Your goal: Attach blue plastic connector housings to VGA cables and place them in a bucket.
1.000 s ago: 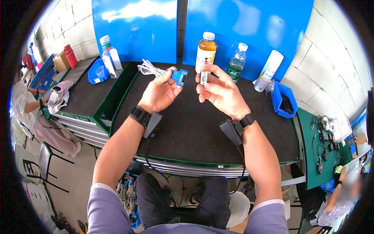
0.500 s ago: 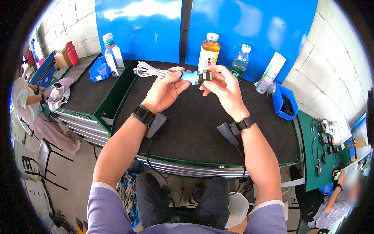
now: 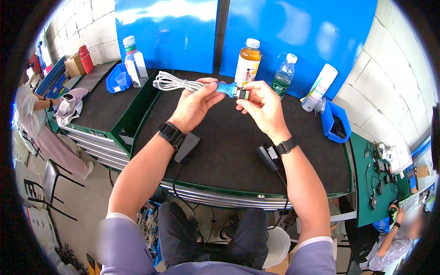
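Note:
My left hand [image 3: 195, 107] is closed around a translucent blue cable connector [image 3: 225, 88], holding it above the dark bench mat. From its left end a grey-white cable [image 3: 173, 83] runs out in a tied coil. My right hand [image 3: 265, 110] pinches a small black and green terminal block adapter [image 3: 242, 93] between thumb and fingers. The adapter meets the connector's right end; whether the two are fully seated together cannot be told. Each wrist wears a black strap with a dark box-shaped device on it.
Along the back stand an amber drink bottle [image 3: 248, 62], a clear bottle [image 3: 283, 75] and a white spray can [image 3: 319, 87]. A blue bin [image 3: 335, 120] sits at the right. A printed-label bottle [image 3: 134, 64] and another blue bin [image 3: 118, 78] are at the left. Two other people work at the sides.
The connector and adapter now tilt slightly down to the right. My right fingers have shifted on the adapter, and the coiled cable has moved a little left.

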Action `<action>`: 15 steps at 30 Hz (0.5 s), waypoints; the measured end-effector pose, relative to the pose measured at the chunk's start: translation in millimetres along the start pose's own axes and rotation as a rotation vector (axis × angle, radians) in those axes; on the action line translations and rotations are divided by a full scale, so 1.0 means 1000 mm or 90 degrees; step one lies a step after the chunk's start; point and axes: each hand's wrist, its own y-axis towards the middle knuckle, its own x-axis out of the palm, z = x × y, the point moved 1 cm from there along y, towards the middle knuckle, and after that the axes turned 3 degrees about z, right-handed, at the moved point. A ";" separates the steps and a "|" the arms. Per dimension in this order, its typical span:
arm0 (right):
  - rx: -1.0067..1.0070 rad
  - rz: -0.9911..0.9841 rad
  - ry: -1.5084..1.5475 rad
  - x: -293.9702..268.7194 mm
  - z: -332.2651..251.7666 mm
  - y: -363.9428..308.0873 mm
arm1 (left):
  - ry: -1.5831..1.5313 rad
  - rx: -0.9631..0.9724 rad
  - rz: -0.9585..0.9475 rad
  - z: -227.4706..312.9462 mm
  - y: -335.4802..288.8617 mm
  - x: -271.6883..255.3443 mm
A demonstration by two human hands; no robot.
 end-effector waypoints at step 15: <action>-0.009 0.008 -0.012 0.000 0.000 0.000 | 0.036 0.012 0.021 -0.001 0.000 0.001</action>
